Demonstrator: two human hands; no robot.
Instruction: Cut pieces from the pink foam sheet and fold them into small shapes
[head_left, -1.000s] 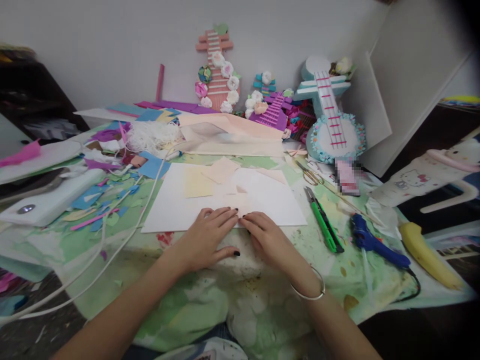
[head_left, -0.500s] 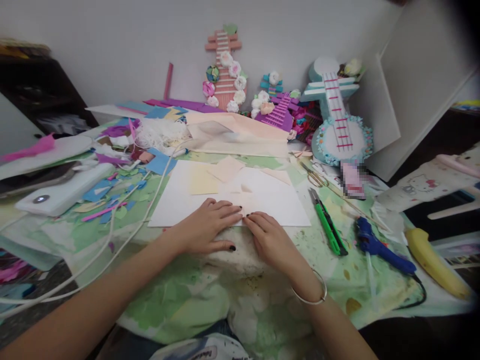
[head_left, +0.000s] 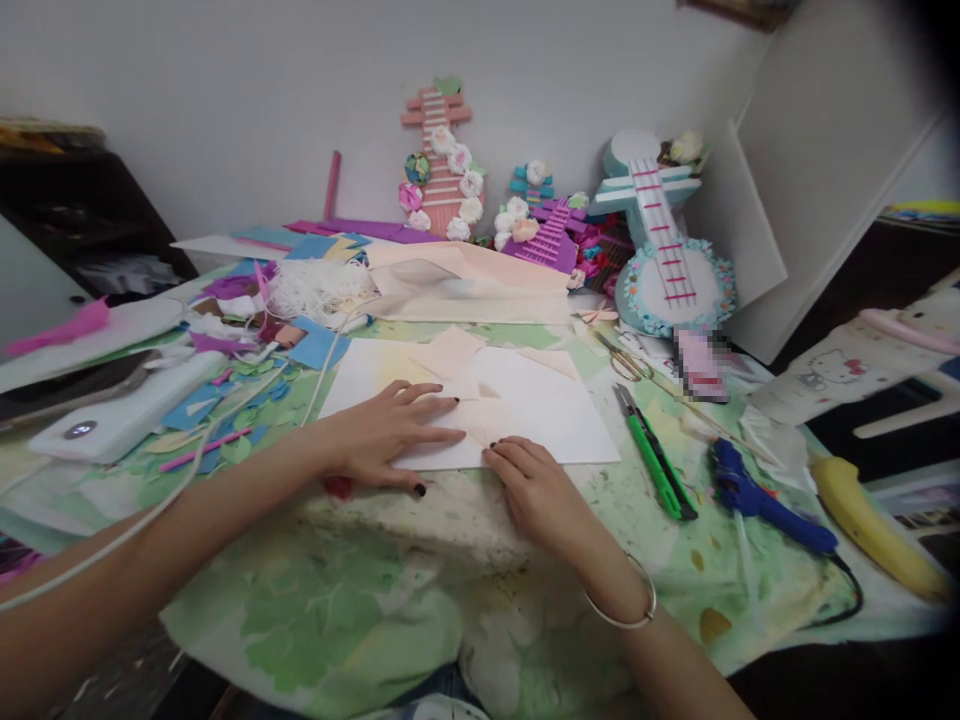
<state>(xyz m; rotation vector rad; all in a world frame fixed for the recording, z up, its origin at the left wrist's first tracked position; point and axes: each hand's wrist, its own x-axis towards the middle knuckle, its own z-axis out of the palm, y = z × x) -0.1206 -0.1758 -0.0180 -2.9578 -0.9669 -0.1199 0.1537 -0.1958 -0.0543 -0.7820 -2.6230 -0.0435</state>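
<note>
My left hand (head_left: 390, 430) lies flat, fingers spread, on a white sheet of paper (head_left: 540, 405) at the table's front. Its fingertips press beside small pale peach paper pieces (head_left: 454, 352) lying on the sheet. My right hand (head_left: 536, 490) rests palm down just off the sheet's near edge, fingertips touching that edge and a small peach scrap. A silver bangle sits on my right wrist. Neither hand holds anything.
A green utility knife (head_left: 654, 450), scissors (head_left: 621, 362), a blue glue gun (head_left: 757, 495) and a banana (head_left: 870, 525) lie to the right. Paper guitar models (head_left: 664, 240) stand against the wall. A white box (head_left: 112, 410), a cable and foam scraps (head_left: 217, 400) crowd the left.
My left hand slid left and forward onto the white sheet and spread its fingers. My right hand stayed near the sheet's front edge. The view shifted slightly.
</note>
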